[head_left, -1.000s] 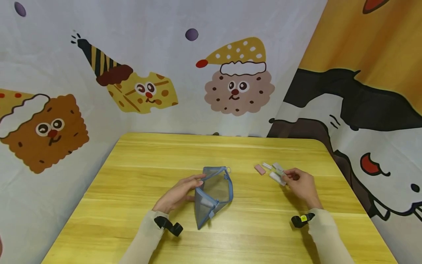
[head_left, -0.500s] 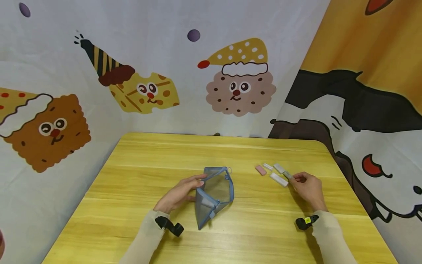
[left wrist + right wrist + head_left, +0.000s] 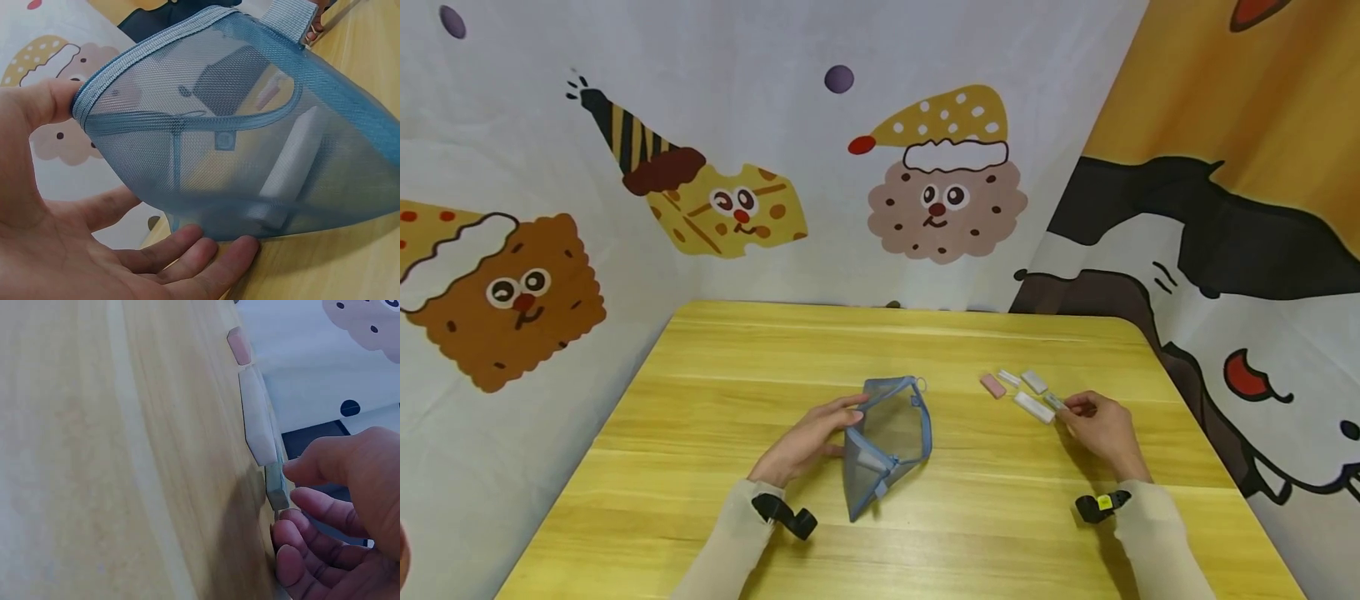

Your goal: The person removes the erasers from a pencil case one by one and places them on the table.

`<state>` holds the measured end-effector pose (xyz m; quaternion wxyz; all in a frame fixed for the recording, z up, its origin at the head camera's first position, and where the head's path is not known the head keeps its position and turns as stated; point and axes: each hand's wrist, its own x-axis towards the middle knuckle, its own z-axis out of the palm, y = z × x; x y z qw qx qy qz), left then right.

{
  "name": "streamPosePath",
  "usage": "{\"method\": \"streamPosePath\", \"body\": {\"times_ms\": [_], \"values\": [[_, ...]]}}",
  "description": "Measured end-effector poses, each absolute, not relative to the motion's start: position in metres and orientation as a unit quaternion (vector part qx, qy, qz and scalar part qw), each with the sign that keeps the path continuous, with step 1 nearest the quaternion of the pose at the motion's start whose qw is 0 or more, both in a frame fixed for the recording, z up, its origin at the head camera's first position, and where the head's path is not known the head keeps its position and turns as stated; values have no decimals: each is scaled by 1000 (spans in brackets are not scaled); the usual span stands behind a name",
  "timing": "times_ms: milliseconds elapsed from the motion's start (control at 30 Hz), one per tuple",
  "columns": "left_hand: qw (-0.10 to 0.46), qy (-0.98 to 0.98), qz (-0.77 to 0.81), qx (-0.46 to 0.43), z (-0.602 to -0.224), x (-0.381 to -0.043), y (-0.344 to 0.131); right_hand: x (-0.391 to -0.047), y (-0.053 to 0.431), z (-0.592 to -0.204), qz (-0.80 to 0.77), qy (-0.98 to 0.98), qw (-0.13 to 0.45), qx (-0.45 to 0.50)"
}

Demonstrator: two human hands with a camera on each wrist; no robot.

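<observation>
My left hand [image 3: 805, 442] holds the rim of a blue mesh zip pouch [image 3: 225, 169] between thumb and fingers. The pouch's mouth gapes wide, and a white bar [image 3: 290, 165] shows through the mesh inside. To the right, the fingertips of my right hand [image 3: 1101, 427] pinch one end of a small grey-green eraser-like block [image 3: 275, 484] at table level. Near it lie a long white block [image 3: 1034, 408], a light grey block [image 3: 1034, 382], a pink block [image 3: 992, 385] and thin white pieces [image 3: 1009, 378].
All of this is on a yellow wood-grain table [image 3: 760, 350]. Behind the table hangs a white cloth [image 3: 775, 83] printed with cartoon biscuits and cheese. Black cameras are strapped to both wrists.
My right hand has drawn the grey-green block off the other blocks, right and toward me, to beside the white block. My left hand and the pouch have stayed in place.
</observation>
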<state>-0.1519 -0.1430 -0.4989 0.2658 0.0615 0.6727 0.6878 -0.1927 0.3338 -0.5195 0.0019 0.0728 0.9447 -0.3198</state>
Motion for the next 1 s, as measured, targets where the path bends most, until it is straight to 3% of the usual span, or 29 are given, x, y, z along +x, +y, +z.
{"method": "streamPosePath", "body": {"times_ms": [467,1000], "values": [[269,667,692,69,-497,-152,-146,-186,321,-504,-346,937,-29,46],[275,662,693,76,-497,-152,-144,-183,273,-500,-366,928,-8,-65]]}}
